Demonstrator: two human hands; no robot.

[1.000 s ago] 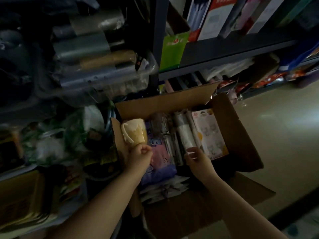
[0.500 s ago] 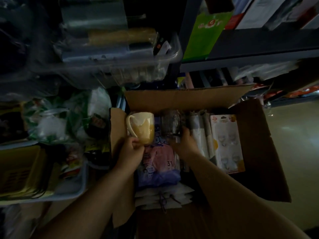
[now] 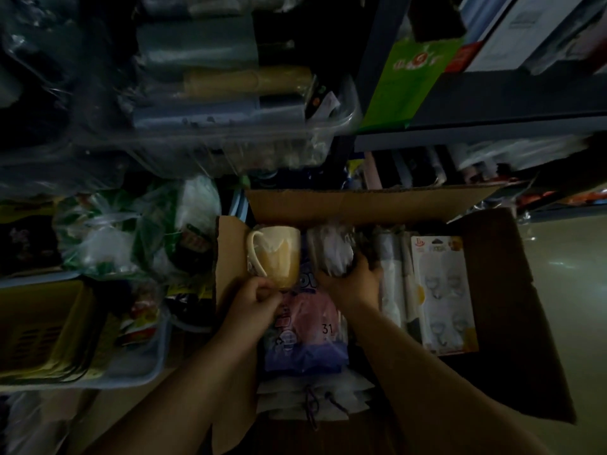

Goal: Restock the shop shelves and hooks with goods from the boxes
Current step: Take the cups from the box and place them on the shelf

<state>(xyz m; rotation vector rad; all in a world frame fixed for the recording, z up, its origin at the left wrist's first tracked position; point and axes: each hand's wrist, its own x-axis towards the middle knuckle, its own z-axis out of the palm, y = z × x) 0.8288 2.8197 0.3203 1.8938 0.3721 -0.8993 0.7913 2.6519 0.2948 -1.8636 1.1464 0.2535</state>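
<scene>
An open cardboard box (image 3: 368, 205) stands on the floor, packed with goods. My left hand (image 3: 253, 302) grips the base of a cream and yellow mug (image 3: 277, 256), held upright over the box's left side with its handle to the left. My right hand (image 3: 353, 284) reaches into the box and curls round a clear-wrapped bundle (image 3: 331, 249) in the middle. Below my hands lies a pink and purple packet (image 3: 307, 336). Wrapped rolls (image 3: 392, 277) and a carded pack of hooks (image 3: 443, 290) fill the box's right side.
Left of the box sit a pale blue tray (image 3: 157, 356) with a yellow basket (image 3: 42, 326) and green and white plastic packs (image 3: 131, 234). A clear bin of rolls (image 3: 230, 103) hangs above. Dark shelving (image 3: 492, 103) with boxed goods runs at upper right; bare floor (image 3: 571, 307) lies right.
My right hand moved left from the white rolls to the clear-wrapped bundle and closed round it. The mug stayed in my left hand. The view tilted further down over the box.
</scene>
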